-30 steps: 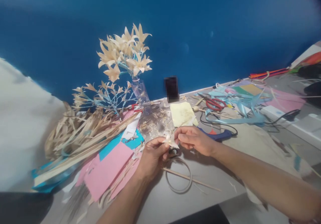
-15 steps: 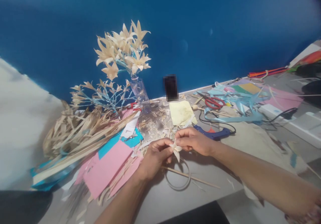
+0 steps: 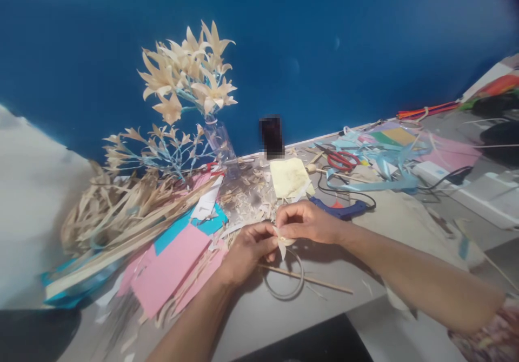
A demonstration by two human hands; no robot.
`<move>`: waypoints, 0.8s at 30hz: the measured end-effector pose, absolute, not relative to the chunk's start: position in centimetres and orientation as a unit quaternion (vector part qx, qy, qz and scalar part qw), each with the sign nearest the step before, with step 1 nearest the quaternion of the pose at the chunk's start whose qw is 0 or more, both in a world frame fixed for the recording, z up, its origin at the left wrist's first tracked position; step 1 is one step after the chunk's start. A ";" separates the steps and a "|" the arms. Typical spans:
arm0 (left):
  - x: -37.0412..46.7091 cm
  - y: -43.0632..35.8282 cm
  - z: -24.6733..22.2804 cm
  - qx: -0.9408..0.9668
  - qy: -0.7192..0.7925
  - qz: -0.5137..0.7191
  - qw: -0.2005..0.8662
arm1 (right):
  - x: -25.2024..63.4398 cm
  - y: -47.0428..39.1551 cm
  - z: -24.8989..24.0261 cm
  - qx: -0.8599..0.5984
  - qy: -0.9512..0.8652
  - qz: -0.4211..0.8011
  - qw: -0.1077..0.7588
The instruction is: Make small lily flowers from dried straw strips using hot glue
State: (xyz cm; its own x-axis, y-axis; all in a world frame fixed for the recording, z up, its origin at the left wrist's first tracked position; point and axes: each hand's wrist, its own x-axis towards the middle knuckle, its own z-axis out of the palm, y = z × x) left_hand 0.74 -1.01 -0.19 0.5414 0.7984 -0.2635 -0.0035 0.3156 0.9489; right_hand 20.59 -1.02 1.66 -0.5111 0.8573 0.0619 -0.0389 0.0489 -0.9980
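Observation:
Between my two hands is a small cream husk flower (image 3: 283, 244) with pointed petals. My left hand (image 3: 249, 248) pinches it from the left, fingers closed. From the right, my right hand (image 3: 306, 222) has thumb and finger closed on a petal near its centre. Just below the flower, a round ring (image 3: 302, 281) lies on the table, with a thin wooden stick (image 3: 328, 286) across it. A blue glue gun (image 3: 344, 209) lies beyond my right hand. A yellow paper pad (image 3: 290, 177) is behind the hands.
Finished husk flowers (image 3: 190, 75) stand in a clear plastic bottle (image 3: 223, 148) at the back left. Dry husks (image 3: 121, 210) and pink paper (image 3: 170, 270) cover the left. Red-handled scissors (image 3: 343, 160), blue ribbon (image 3: 373, 186) and a white power strip (image 3: 458, 189) lie right.
The view has shifted slightly, so the scene sits a little further left. My right fingers have moved slightly over the flower's petals; both hands stay on it.

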 end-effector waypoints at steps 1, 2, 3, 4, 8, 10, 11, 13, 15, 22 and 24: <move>0.8 -1.0 -0.1 0.517 0.386 0.281 0.711 | 20.5 -1.1 1.7 -0.330 -0.621 0.608 0.368; 0.8 -1.1 0.0 0.523 0.382 0.282 0.708 | 20.4 -1.2 1.7 -0.331 -0.617 0.614 0.365; 0.9 -1.1 0.2 0.530 0.377 0.284 0.705 | 20.4 -1.2 1.7 -0.332 -0.610 0.622 0.361; 0.9 -1.1 0.2 0.535 0.373 0.287 0.702 | 20.3 -1.3 1.6 -0.333 -0.603 0.631 0.357; 1.0 -1.1 0.5 0.542 0.369 0.294 0.695 | 20.0 -1.5 1.5 -0.345 -0.584 0.644 0.353; 1.0 -1.1 0.6 0.552 0.371 0.294 0.686 | 19.8 -1.6 1.4 -0.360 -0.584 0.634 0.357; 0.9 -1.1 0.6 0.560 0.372 0.296 0.679 | 19.7 -1.7 1.4 -0.368 -0.584 0.627 0.361; 0.9 -1.0 0.7 0.572 0.375 0.301 0.665 | 19.5 -1.8 1.3 -0.383 -0.579 0.618 0.369; 0.9 -1.0 0.6 0.568 0.377 0.306 0.665 | 19.3 -1.8 1.3 -0.388 -0.569 0.615 0.383; 0.8 -0.8 0.4 0.475 0.395 0.367 0.696 | 20.0 -1.0 1.1 -0.369 -0.540 0.621 0.432; 0.7 -0.7 0.4 0.451 0.410 0.381 0.695 | 20.2 -0.8 0.9 -0.323 -0.531 0.653 0.432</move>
